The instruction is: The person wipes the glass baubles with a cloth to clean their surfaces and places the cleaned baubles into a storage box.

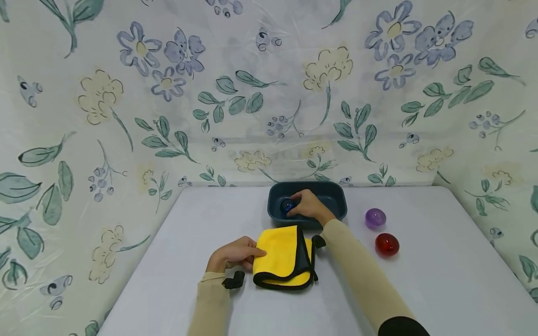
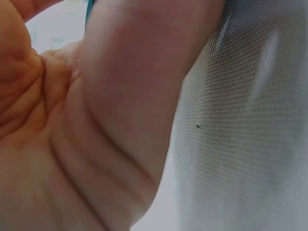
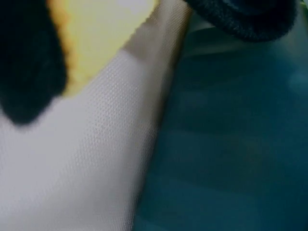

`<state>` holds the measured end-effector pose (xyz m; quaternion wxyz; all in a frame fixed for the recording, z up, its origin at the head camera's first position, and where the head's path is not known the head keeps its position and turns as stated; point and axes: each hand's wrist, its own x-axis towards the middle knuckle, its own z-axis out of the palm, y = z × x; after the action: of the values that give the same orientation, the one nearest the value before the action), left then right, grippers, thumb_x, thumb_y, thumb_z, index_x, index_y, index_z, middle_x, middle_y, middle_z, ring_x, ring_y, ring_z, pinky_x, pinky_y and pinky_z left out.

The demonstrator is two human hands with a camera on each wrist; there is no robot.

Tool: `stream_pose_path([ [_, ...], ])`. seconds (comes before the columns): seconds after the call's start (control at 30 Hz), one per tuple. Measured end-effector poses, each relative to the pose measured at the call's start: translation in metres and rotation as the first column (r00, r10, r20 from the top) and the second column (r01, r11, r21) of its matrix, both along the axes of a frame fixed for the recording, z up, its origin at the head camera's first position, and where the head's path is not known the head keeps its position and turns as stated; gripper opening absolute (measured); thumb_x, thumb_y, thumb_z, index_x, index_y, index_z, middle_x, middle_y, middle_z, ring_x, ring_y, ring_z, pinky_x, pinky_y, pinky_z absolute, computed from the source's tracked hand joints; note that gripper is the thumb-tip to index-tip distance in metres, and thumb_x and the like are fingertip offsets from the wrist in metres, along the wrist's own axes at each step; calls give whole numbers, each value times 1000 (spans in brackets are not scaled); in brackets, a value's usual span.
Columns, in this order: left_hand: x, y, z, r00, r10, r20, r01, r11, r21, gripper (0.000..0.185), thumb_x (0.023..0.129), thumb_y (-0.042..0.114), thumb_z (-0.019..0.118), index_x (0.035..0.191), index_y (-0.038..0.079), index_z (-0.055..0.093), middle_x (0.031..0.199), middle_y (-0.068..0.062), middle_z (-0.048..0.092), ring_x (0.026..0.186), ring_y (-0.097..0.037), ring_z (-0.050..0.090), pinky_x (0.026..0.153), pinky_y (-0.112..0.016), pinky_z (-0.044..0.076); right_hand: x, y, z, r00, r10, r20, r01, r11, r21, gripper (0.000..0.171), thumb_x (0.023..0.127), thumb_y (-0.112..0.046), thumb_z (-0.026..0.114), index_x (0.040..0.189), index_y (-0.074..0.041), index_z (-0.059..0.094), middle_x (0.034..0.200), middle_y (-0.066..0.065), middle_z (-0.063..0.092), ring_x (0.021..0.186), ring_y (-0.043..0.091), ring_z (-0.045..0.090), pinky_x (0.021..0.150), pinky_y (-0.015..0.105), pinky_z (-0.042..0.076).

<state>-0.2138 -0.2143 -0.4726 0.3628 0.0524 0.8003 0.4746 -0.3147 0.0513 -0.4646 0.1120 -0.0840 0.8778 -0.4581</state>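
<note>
Reaching into the dark blue tub (image 1: 336,198), the right hand (image 1: 308,205) curled its fingers round a blue ball (image 1: 287,205) at the tub's left end, directly under the fingertips. Left hand (image 1: 233,254) lay flat, fingers straight, pressing the near-left edge of the folded yellow cloth (image 1: 281,254) on the worktop (image 1: 441,280). Purple ball (image 1: 375,218) and red ball (image 1: 387,244) sat right of the right forearm, nearer that hand, well apart from the left.
</note>
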Motion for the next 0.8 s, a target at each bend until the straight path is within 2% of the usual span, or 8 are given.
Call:
stream_pose_path([
  [0.17,-1,0,-1,1000,1,8,-1,1000,9,26,99,26,66,94,1,72,67,2,66,53,-6,57,53,-13,50,1,3,4,999,40,-3,-40,999,21,67,83,-13,86,142,0,58,148,20,59,133,33,58,120,50,44],
  [0.33,-2,0,-1,1000,13,25,-14,1000,14,27,100,25,65,101,-1,72,71,1,69,54,-6,59,53,-13,51,10,15,21,993,84,-78,-83,996,8,73,86,-19,83,149,0,51,155,20,52,140,36,55,116,49,48],
  [0.4,-2,0,-1,1000,10,25,-11,1000,19,28,99,25,65,103,-1,72,72,1,70,55,-6,60,53,-14,51,15,24,32,989,89,-115,-93,995,-32,72,88,-19,81,150,1,50,156,20,51,141,38,53,116,49,48],
  [0.6,-4,1,0,1000,17,10,-17,1000,-7,30,99,28,66,106,-1,73,75,1,70,57,-7,60,55,-14,52,35,61,64,980,49,-193,-76,987,-138,65,92,-15,76,149,2,50,157,24,48,144,41,49,120,53,43],
  [0.7,-4,1,0,1000,19,10,-19,1000,-15,30,99,28,66,107,0,73,76,0,71,58,-8,61,55,-15,53,48,85,71,976,1,-219,-38,986,-161,64,93,-14,75,150,0,50,156,24,48,144,43,49,119,54,43],
  [0.8,-3,1,0,1000,18,5,-18,1000,-13,30,98,29,67,105,0,73,76,1,71,58,-8,62,55,-15,53,61,112,71,971,-39,-237,-1,986,-165,62,93,-15,75,149,-1,51,156,24,49,143,44,50,118,54,43],
])
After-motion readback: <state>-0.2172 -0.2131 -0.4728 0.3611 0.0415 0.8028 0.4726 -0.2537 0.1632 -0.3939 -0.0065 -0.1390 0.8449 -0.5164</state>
